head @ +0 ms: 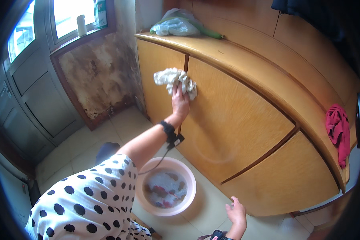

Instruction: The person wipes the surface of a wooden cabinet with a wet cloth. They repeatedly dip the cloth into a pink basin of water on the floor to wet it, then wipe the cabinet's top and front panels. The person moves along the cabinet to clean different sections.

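My left hand (181,103) presses a crumpled white cloth (175,78) against the front of a wooden cabinet (234,111). The cloth lies over the dark gap between two door panels, and my fingertips rest on it. Low at the right, my right hand (237,211) hangs near the cabinet's lower edge with its fingers apart, holding nothing. A pink plastic basin (191,195) of sudsy water stands on the floor below my left forearm. Something red shows among the foam; what it is I cannot tell. A faint curved wet-looking streak marks the middle door.
Atop the cabinet sit a plastic bag (175,27) and a long green vegetable (211,32). A red cloth (338,135) drapes over the top's right end. At the left are a grey door (48,102), a stained wall (91,72) and a windowsill bottle (81,26).
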Motion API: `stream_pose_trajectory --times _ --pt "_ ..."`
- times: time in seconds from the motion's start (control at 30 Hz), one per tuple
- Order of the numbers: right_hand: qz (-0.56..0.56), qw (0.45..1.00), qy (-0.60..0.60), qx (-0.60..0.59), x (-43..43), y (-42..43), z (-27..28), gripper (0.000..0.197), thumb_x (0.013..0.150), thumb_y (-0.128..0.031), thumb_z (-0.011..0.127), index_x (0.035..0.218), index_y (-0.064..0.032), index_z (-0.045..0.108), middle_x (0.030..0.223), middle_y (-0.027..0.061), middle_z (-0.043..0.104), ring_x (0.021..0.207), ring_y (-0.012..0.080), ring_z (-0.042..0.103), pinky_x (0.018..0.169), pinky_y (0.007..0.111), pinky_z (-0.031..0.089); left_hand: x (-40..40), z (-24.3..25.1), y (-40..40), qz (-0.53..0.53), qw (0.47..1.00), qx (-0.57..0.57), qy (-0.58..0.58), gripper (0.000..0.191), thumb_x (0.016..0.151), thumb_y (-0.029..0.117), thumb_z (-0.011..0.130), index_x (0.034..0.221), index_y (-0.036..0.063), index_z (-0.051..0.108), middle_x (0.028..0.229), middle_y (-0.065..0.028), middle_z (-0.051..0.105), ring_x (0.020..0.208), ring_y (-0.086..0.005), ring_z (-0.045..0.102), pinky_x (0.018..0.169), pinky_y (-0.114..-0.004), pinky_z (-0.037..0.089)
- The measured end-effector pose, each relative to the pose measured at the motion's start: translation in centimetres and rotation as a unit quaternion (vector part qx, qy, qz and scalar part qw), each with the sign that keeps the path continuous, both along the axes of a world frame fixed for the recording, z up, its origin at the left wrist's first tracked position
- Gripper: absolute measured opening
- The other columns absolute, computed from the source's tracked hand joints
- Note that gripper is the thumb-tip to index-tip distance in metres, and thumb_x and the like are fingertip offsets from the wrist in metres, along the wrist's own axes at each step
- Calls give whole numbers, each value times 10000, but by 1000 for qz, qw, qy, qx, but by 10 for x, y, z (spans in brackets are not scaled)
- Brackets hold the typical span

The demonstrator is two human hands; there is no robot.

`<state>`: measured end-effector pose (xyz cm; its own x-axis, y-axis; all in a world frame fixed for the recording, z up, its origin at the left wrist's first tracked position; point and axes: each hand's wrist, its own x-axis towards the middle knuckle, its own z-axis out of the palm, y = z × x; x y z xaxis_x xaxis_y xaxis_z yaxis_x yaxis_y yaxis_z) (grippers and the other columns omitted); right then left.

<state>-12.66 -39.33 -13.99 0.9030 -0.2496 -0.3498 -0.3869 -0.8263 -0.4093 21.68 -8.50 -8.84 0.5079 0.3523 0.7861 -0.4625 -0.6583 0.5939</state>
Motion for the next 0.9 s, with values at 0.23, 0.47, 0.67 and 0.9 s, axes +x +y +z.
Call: stream_pose_trajectory --times 0.23,0.47,0.67,0.9 --pt "-24 998 40 51 4 17 9 508 780 -201 619 1236 -46 457 1122 206 573 1055 322 547 911 387 422 -77 -192 -20 -109 844 -149 504 359 775 75 534 1133 69 560 1030 -151 613 971 -315 575 852 -379 439" --pt "10 999 8 35 18 15 1 511 785 -242 622 1239 -70 464 1096 207 589 1037 319 560 893 387 437 -79 -195 -50 -203 739 -449 459 360 780 18 500 1134 76 485 845 -85 570 662 -189 559 488 -298 452" --pt "38 998 -16 44 23 -6 -8 511 815 -261 575 1265 -62 437 1189 188 539 1108 331 506 944 395 402 -81 -54 -106 -261 825 -407 291 279 787 61 564 1061 45 519 901 -64 578 733 -149 558 574 -270 458" --pt "2 998 -4 58 5 -17 3 514 826 -262 562 1282 -66 427 1199 185 535 1114 319 508 945 388 405 -127 83 -186 -383 903 -194 11 344 760 79 668 1068 60 515 981 -91 523 840 -193 550 760 -316 450"
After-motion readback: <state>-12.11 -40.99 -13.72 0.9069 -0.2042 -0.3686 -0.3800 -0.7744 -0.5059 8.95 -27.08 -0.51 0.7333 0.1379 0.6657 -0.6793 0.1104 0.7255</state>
